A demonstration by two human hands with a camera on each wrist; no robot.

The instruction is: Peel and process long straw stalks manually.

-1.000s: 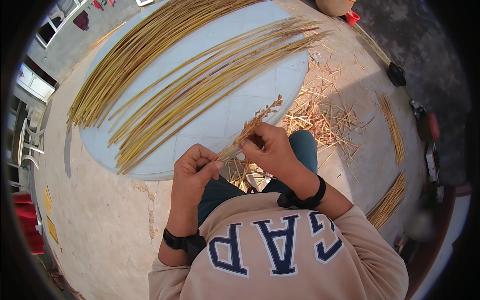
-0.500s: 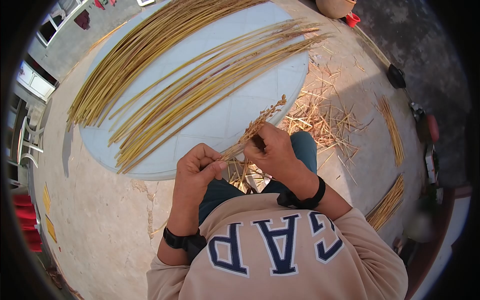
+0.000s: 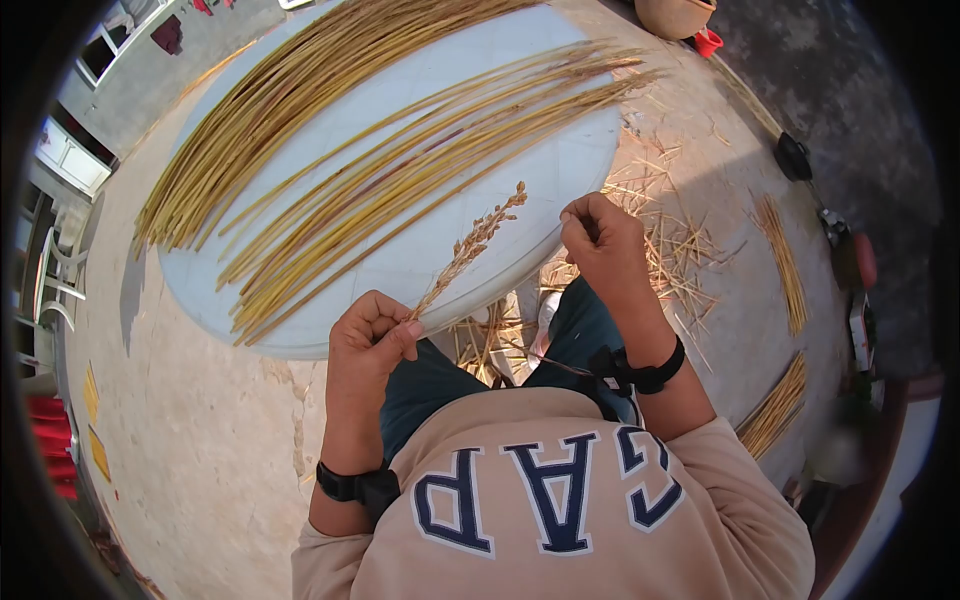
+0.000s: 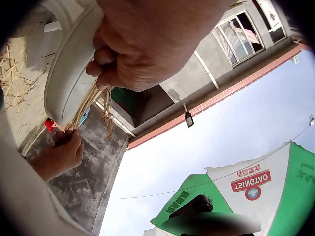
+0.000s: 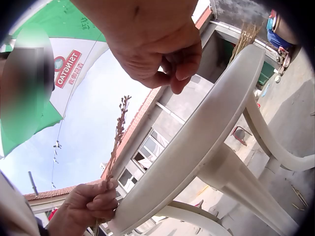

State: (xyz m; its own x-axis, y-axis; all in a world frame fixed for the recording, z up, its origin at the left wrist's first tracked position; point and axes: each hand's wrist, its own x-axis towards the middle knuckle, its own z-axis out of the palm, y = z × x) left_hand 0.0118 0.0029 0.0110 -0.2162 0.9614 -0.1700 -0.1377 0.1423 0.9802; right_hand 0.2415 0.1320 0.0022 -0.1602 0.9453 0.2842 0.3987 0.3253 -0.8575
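My left hand [image 3: 405, 328] grips the lower end of a thin dry stalk [image 3: 465, 250] whose seed head points up and to the right over the white round table [image 3: 560, 160]. The right hand [image 3: 580, 215] is raised at the table's edge, apart from the seed head, with its fingertips pinched together. In the left wrist view pale husk strands [image 4: 83, 109] run from my left hand [image 4: 106, 69] down to the right hand [image 4: 66, 142]. In the right wrist view the stalk [image 5: 118, 132] stands up from the left hand [image 5: 96, 201], below the pinching right hand [image 5: 174, 71].
Long yellow stalks [image 3: 400, 170] lie fanned across the table, with a denser bundle [image 3: 260, 100] at its far left. Straw scraps [image 3: 650, 230] litter the ground by my knees. Small bundles [image 3: 785, 260] lie on the ground to the right. A clay pot [image 3: 672, 12] stands at the top.
The right hand has pulled away from the stalk, up and to the right. The left hand has kept its grip and the seed head now stands free.
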